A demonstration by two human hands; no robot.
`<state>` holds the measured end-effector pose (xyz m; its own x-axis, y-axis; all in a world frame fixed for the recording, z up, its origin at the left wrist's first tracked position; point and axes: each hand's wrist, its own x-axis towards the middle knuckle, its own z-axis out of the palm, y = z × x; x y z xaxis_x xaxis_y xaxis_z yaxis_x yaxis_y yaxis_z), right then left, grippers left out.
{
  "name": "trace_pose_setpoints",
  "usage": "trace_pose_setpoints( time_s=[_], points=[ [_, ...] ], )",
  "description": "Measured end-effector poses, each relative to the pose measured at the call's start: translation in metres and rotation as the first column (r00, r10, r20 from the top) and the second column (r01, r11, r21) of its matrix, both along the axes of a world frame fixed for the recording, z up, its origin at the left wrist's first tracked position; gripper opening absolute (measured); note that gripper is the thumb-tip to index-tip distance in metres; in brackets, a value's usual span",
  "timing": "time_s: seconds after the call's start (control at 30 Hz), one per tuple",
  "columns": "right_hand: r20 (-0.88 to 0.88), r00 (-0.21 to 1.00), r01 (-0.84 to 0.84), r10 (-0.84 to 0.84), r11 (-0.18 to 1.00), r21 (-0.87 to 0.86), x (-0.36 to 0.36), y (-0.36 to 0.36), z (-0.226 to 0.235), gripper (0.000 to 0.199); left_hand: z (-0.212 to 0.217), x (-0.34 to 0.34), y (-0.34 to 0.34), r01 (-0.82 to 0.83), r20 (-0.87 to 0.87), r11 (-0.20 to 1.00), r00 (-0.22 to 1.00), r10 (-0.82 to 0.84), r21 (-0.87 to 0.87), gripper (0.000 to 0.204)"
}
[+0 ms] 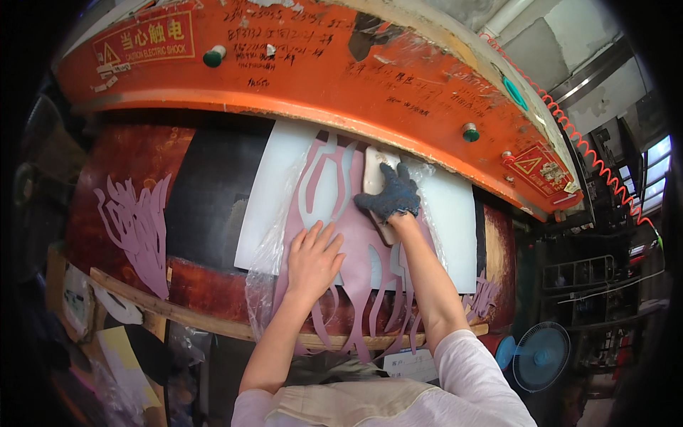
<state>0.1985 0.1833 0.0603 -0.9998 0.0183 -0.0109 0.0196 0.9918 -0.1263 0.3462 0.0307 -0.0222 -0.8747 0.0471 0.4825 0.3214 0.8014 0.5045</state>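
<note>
A mauve sheet (pixel 356 242) with long cut-out strips lies over clear plastic film on a white board (pixel 274 178) under the orange press head. My left hand (pixel 311 260), bare, lies flat with fingers spread on the mauve sheet's lower part. My right hand (pixel 390 196), in a dark blue knitted glove, grips a cream block-shaped cutting die (pixel 371 176) that rests on the sheet's upper part. Narrow strips of the sheet hang over the bench's front edge.
The orange press head (pixel 320 64) with two green buttons overhangs the bench. A black mat (pixel 210 192) lies left of the white board. Another mauve offcut (pixel 142 228) lies further left. A blue fan (pixel 541 356) stands lower right. A red coiled cable (pixel 590 153) hangs right.
</note>
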Motion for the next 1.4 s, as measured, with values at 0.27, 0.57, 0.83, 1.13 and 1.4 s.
trace_pose_setpoints(
  time_s=[0.27,0.57,0.83,1.13,1.4],
  points=[
    [-0.148,0.988,0.009,-0.048,0.968,-0.252,0.034,-0.003,-0.008,0.085,0.002,0.001,-0.005,0.03,-0.007,0.998,1.0,-0.03,0.059,0.029],
    [-0.165,0.971,0.141,-0.173,0.972,-0.186,0.053,-0.015,-0.02,0.088,-0.002,0.004,-0.009,0.068,-0.058,0.994,0.996,-0.063,0.083,0.025],
    [-0.128,0.948,0.265,-0.291,0.945,-0.191,0.04,-0.028,-0.014,0.091,-0.008,0.006,-0.011,0.106,-0.059,0.988,0.993,-0.1,0.116,0.022],
    [-0.043,0.926,0.367,-0.375,0.922,-0.124,0.044,-0.046,-0.007,0.095,-0.007,0.005,-0.01,0.111,-0.082,0.983,0.992,-0.099,0.146,0.018],
    [-0.051,0.928,0.362,-0.369,0.926,-0.108,0.046,-0.049,-0.008,0.094,-0.005,0.005,-0.011,0.117,-0.055,0.982,0.992,-0.11,0.151,0.019]
  ],
)
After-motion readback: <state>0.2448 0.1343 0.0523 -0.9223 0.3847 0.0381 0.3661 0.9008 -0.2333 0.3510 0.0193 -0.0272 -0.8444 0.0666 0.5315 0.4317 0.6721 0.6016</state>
